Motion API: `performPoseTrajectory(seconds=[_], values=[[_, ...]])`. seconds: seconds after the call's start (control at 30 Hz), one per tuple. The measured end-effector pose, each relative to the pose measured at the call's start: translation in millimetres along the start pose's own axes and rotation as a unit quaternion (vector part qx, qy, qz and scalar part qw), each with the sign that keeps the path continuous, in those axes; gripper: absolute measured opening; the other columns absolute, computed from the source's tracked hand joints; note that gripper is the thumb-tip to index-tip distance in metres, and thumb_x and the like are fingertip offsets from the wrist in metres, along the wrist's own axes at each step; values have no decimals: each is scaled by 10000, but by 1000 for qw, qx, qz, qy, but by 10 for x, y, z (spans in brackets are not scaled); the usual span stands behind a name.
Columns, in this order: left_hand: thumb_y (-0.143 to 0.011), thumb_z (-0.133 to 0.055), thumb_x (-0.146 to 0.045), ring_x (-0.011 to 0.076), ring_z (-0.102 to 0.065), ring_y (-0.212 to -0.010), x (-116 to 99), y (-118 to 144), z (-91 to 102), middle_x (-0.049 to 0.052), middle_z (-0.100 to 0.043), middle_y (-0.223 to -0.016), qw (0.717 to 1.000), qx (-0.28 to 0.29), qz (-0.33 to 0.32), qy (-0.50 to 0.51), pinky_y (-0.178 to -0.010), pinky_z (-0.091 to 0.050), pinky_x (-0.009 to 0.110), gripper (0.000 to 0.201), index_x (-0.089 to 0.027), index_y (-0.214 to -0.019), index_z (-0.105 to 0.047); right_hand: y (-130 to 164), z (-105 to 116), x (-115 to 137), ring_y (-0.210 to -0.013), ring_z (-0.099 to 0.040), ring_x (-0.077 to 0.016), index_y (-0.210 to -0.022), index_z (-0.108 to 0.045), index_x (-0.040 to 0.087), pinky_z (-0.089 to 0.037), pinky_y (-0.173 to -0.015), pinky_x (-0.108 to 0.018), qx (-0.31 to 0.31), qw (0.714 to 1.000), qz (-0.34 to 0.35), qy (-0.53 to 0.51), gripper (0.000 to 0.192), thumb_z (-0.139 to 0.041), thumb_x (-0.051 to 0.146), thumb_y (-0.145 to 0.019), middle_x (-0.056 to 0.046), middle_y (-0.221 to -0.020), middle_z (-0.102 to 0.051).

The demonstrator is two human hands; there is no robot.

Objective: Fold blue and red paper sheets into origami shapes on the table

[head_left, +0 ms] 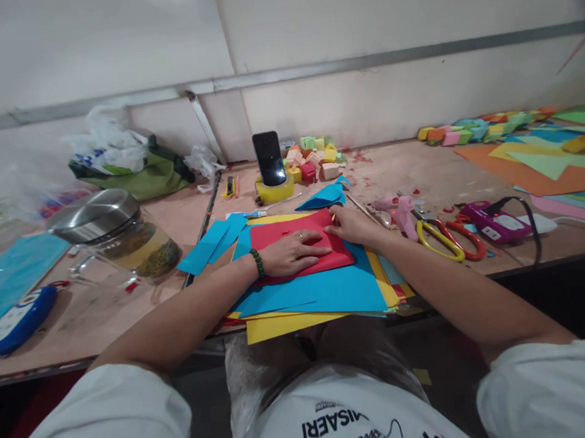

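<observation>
A sheet of red paper (pixel 268 237) lies on a stack of blue paper (pixel 347 288) and yellow paper (pixel 285 327) at the table's front edge. Flat across the red paper rests my left hand (pixel 295 253), fingers stretched out, with a ring and a dark beaded bracelet. At the sheet's upper right corner, my right hand (pixel 350 225) is closed on the edge, its thumb on top. Cut blue strips (pixel 214 241) lie left of the stack, and a folded blue piece (pixel 323 196) lies just beyond it.
A phone (pixel 269 157) stands in a yellow tape roll (pixel 274 191), near several paper cubes (pixel 309 171). On the left are a glass tea jug (pixel 141 246) and a blue device (pixel 22 321). Scissors (pixel 442 242), a pink glue gun (pixel 403 214) and a purple device (pixel 496 221) lie to the right.
</observation>
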State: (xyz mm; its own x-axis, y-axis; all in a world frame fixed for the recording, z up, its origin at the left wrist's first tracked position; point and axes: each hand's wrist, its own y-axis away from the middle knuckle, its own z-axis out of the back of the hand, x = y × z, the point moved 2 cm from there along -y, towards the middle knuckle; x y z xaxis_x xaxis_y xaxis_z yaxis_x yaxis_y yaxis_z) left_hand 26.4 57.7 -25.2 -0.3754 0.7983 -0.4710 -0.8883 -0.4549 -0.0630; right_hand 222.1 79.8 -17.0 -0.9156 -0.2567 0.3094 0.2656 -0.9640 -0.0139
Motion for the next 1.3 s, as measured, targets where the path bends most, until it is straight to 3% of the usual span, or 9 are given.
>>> performPoseTrajectory(seconds=[0.1, 0.17, 0.23, 0.33, 0.4, 0.57, 0.63, 1.0, 1.3], values=[[-963, -403, -448, 314, -373, -1370, -51, 6, 7, 130, -435, -1483, 997, 25, -30, -69, -1151, -253, 481, 487, -262, -1395, -529, 38, 103, 33, -917, -632, -243, -1319, -510, 141, -436, -719, -301, -16, 1000, -10, 13, 512, -626, 323, -854, -115, -1053, -703], [-957, -397, -501, 336, -376, -1355, -83, 7, 14, 159, -418, -1480, 993, 31, -51, -101, -1138, -268, 502, 539, -244, -1420, -498, 117, 231, 102, -1089, -579, -281, -1348, -505, 132, -437, -818, -336, -33, 997, 28, 70, 525, -613, 271, -853, -159, -1240, -631], [-953, -391, -526, 336, -390, -1339, -97, 7, 17, 167, -416, -1471, 990, 31, -63, -123, -1125, -289, 497, 568, -243, -1439, -470, 265, 353, 214, -1164, -535, -295, -1170, -657, 133, -422, -868, -351, -11, 983, 104, 149, 332, -515, 152, -871, -161, -1304, -598], [-955, -379, -529, 336, -396, -1335, -83, 4, 5, 174, -424, -1459, 987, 29, -70, -139, -1113, -304, 498, 576, -244, -1451, -450, 577, 432, 377, -966, -620, -229, -929, -749, 191, -440, -757, -294, 83, 970, 154, 170, 329, -479, 46, -810, -90, -1022, -722], [-952, -382, -538, 347, -385, -1347, -62, 0, -13, 190, -423, -1457, 987, 30, -68, -143, -1109, -303, 508, 586, -229, -1443, -462, 772, 389, 470, -944, -620, -224, -943, -745, 178, -446, -753, -292, 133, 951, 198, 195, 332, -481, 32, -804, -96, -967, -728], [-936, -430, -543, 344, -404, -1333, -22, -10, -55, 174, -442, -1453, 987, 22, -56, -150, -1097, -324, 508, 567, -235, -1407, -502, 888, 136, 542, -1014, -574, -228, -1136, -669, 167, -462, -805, -338, 75, 930, 297, 202, 318, -468, 99, -898, -130, -1238, -646], [-935, -442, -530, 342, -414, -1325, -15, -10, -63, 171, -454, -1446, 987, 20, -56, -152, -1097, -328, 505, 540, -228, -1373, -538, 846, 38, 529, -996, -567, -226, -1132, -654, 148, -456, -811, -347, 69, 918, 321, 220, 285, -465, 119, -921, -138, -1220, -640], [-934, -404, -587, 339, -350, -1382, 33, -11, -71, 161, -414, -1486, 990, 16, -63, -122, -1128, -269, 512, 606, -262, -1442, -462, 1095, 8, 291, -779, -551, -244, -873, -676, 92, -383, -656, -345, 74, 887, 309, 335, 128, -550, 80, -854, -134, -829, -666], [-936, -374, -603, 344, -372, -1365, 0, -15, -46, 162, -409, -1490, 986, 29, -58, -153, -1120, -268, 507, 631, -261, -1464, -425, 1180, 131, 326, -846, -568, -243, -907, -687, 126, -412, -692, -335, 34, 920, 251, 299, 175, -532, 69, -849, -130, -888, -672]])
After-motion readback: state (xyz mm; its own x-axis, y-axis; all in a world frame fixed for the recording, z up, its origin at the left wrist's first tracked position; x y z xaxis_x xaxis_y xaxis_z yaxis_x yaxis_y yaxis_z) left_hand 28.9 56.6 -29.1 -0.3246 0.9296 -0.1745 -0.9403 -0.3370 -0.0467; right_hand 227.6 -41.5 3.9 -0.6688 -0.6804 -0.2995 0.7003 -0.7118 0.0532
